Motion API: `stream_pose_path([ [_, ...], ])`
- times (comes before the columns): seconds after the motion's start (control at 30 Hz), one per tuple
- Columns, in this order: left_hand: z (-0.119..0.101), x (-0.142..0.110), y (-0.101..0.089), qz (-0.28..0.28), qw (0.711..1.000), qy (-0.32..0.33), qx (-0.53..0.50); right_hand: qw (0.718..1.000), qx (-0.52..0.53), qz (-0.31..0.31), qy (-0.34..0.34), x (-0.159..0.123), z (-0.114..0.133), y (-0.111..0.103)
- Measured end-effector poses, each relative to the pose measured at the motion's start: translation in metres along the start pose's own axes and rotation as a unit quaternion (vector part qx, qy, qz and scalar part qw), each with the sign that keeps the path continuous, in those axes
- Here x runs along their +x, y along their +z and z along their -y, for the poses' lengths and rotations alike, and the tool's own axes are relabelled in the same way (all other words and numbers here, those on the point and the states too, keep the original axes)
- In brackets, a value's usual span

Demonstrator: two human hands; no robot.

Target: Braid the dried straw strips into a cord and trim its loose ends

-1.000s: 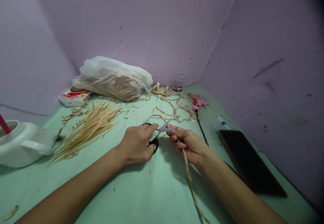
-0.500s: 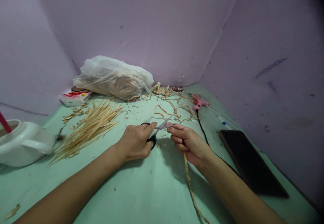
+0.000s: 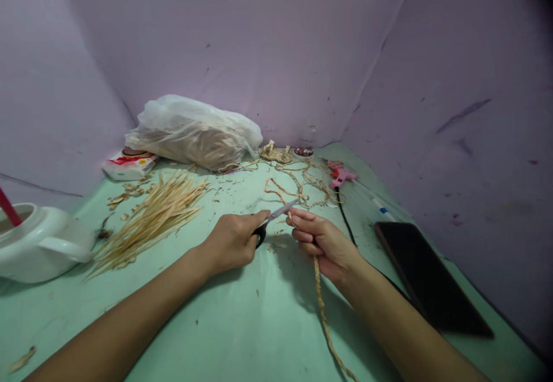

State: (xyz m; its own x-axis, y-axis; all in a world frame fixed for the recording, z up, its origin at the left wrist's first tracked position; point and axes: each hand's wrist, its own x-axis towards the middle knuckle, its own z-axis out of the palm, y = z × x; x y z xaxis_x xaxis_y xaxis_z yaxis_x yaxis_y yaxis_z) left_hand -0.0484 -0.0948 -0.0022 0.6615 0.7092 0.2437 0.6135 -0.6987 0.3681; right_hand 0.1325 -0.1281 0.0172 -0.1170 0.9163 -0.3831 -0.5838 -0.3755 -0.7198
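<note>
The left hand (image 3: 231, 244) grips black-handled metal scissors (image 3: 277, 213); the right (image 3: 324, 242) pinches tan braided cord (image 3: 322, 307). A translucent white plastic bag (image 3: 184, 111) holds tan fibres (image 3: 213, 144); a rounded white pot (image 3: 26, 258), a red stick (image 3: 8, 208).

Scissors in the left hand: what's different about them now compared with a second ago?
The blades of the scissors stood open; they have since swung together, and the handle loops have drawn closer. Nothing was taken up or let go: the left hand still grips the scissors, the right hand the braided cord. The pink glue gun and phone stayed put.
</note>
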Motion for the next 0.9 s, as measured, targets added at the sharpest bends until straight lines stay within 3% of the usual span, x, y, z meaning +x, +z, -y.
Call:
stream_pose_path([
  [0.13,0.001,0.006,-0.002,-0.094,0.974,-0.091,-0.187,0.999,0.023,0.013,0.029,0.002,0.0,-0.001],
  [0.27,-0.001,0.012,-0.005,-0.132,0.89,-0.214,-0.38,0.999,0.009,0.017,0.031,0.002,-0.001,-0.002],
  [0.43,-0.004,0.017,-0.014,-0.16,0.811,-0.293,-0.481,0.991,-0.131,0.006,0.012,-0.003,-0.007,0.003],
  [0.57,0.001,0.018,-0.014,-0.139,0.748,-0.331,-0.558,0.959,-0.285,0.005,0.015,-0.009,-0.016,0.01],
  [0.67,0.005,0.017,-0.01,-0.112,0.713,-0.361,-0.59,0.938,-0.344,0.024,0.022,-0.011,-0.023,0.012],
  [0.9,-0.005,0.016,-0.006,-0.079,0.687,-0.362,-0.625,0.962,-0.222,0.129,0.091,-0.013,-0.03,0.012],
])
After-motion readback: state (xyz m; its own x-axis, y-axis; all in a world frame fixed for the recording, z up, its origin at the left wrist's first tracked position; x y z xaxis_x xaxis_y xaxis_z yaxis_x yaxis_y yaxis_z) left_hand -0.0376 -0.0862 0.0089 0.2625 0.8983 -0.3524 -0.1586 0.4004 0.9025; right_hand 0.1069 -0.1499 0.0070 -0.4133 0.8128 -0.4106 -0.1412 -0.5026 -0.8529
